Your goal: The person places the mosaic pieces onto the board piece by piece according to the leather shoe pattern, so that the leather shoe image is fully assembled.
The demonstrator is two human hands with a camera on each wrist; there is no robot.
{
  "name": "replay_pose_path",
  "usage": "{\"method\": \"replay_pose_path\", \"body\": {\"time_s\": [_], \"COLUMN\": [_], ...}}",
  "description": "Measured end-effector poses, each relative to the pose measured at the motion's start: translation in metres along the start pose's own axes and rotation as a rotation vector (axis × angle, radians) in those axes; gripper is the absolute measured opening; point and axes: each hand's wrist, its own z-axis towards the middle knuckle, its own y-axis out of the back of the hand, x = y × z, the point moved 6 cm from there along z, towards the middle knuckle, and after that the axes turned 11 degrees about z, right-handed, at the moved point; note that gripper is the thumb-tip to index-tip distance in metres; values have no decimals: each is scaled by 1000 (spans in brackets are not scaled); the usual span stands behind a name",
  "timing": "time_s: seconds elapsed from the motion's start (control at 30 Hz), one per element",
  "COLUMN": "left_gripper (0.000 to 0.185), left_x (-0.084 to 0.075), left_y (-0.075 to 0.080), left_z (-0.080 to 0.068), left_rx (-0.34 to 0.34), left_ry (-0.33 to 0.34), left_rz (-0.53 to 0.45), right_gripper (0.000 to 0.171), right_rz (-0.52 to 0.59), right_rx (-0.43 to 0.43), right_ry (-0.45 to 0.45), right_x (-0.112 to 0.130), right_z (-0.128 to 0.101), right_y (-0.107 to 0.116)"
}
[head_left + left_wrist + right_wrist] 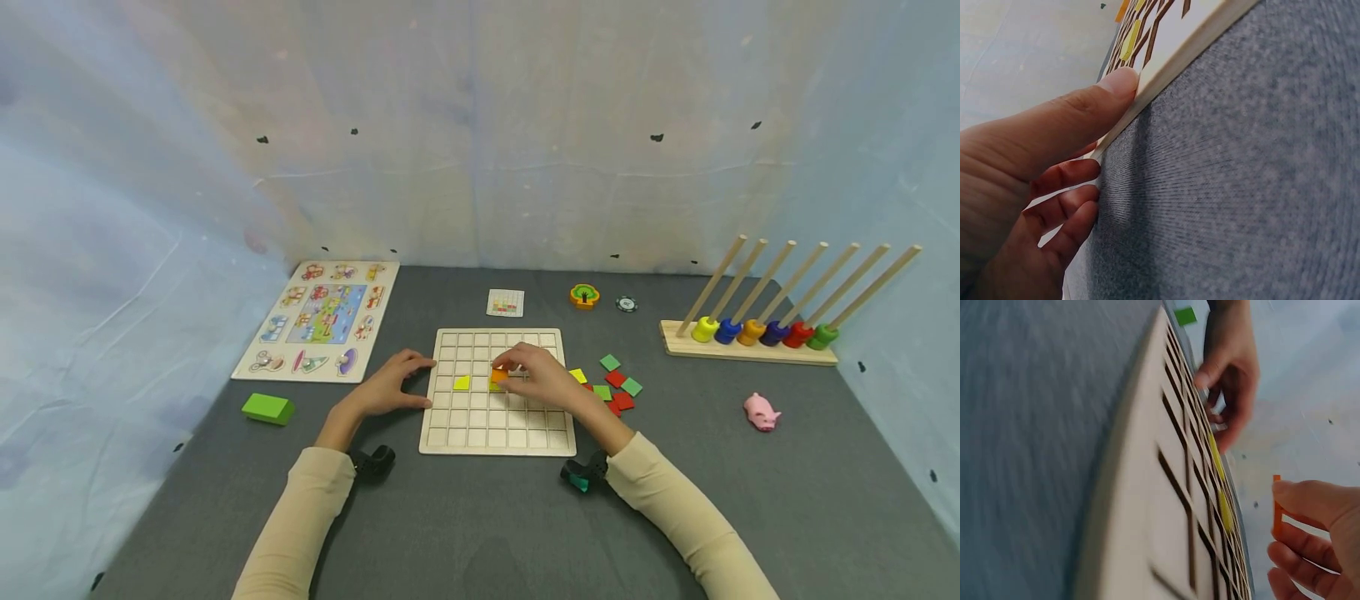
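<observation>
Nearest on the dark grey felt-covered surface (465,517), both cream-sleeved arms reach forward to the square pale wooden grid board (498,442). The left hand (390,387) rests at the board's left edge, thumb against the rim and the other fingers loosely curled beneath, steadying the board rather than gripping anything. The right hand (543,377) hovers over the middle of the grid, its fingers (1310,506) narrowed to a pinch on a small flat orange square tile (498,376), held just above the cells.

This looks like the placing step: the tile is in hand and over the board but not seated. The next move would seem to call for squaring the tile to one cell and lowering it flat while the left hand keeps the board from sliding.

Two yellow square tiles (462,382) appear to lie in the grid, the second mostly hidden under the right hand. Just right of the board lies a loose cluster of flat tiles (617,387): about one yellow, three green and three red, though the hand covers part of it.

To the sides: one green rectangular block (267,408) at left, one pink pig figure (761,412) at right. Farther back: one picture peg puzzle board (318,319), one small printed pattern card (505,302), one tree-shaped toy (584,296), one round dark token (626,304), and one wooden rack of six slanted rods (750,337) carrying six coloured rings.
</observation>
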Motion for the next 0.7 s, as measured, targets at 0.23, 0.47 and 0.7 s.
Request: {"method": "replay_pose_path", "body": {"time_s": [0.23, 0.47, 0.7], "left_gripper": [68, 67, 67], "left_x": [2, 2, 2], "left_y": [-1, -1, -1], "left_z": [1, 1, 0], "left_rx": [-4, -10, -16], "left_ry": [0, 1, -4], "left_rz": [-2, 4, 2], "right_gripper": [22, 16, 11], "right_rz": [-25, -15, -97], "right_rx": [-46, -63, -16], "right_ry": [29, 52, 108], "right_x": [12, 15, 20], "right_z": [10, 17, 20], "right_y": [-21, -41, -54]}}
